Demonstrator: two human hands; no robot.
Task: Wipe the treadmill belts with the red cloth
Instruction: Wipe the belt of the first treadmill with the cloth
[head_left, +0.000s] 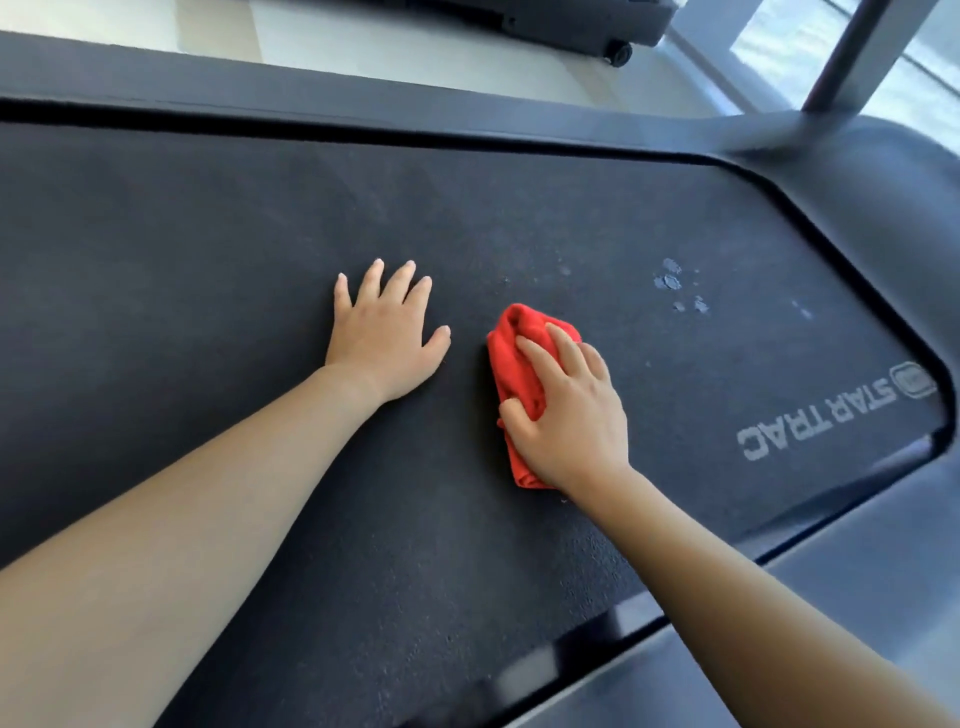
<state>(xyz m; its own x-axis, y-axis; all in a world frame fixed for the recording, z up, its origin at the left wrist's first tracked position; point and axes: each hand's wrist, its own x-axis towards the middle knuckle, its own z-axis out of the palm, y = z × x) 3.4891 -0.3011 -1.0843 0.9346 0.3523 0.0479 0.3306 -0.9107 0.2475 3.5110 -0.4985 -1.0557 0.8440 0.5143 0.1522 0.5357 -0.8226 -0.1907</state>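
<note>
Head cam, looking down on a dark treadmill belt (208, 234) that fills most of the view.

Right hand (569, 415) presses flat on a bunched red cloth (519, 358), fingers spread over the top, thumb on the cloth's near-left edge; cloth sits on the belt approx. mid-frame, part sticking out past the fingertips and part showing under the wrist side. So right hand is holding the cloth down against the belt.

Left hand (384, 338) lies palm-down straight on the belt just beside the cloth, to its left, not touching it. Fingers wide and splayed, holding nothing.

Both forearms bare, coming in from the bottom corners.

Beyond and to the right of the cloth: a cluster of pale spots (675, 286) on the belt, well clear of the cloth. Further right, near the belt end, white "STAR TRAC" lettering (815, 421), reading upside down from this angle.

Dark side rail (363, 101) runs along the far edge of the belt; a grey upright (852, 52) rises top right. Pale floor (363, 36) beyond, w/ the wheeled base of another machine (597, 26) at the top.
</note>
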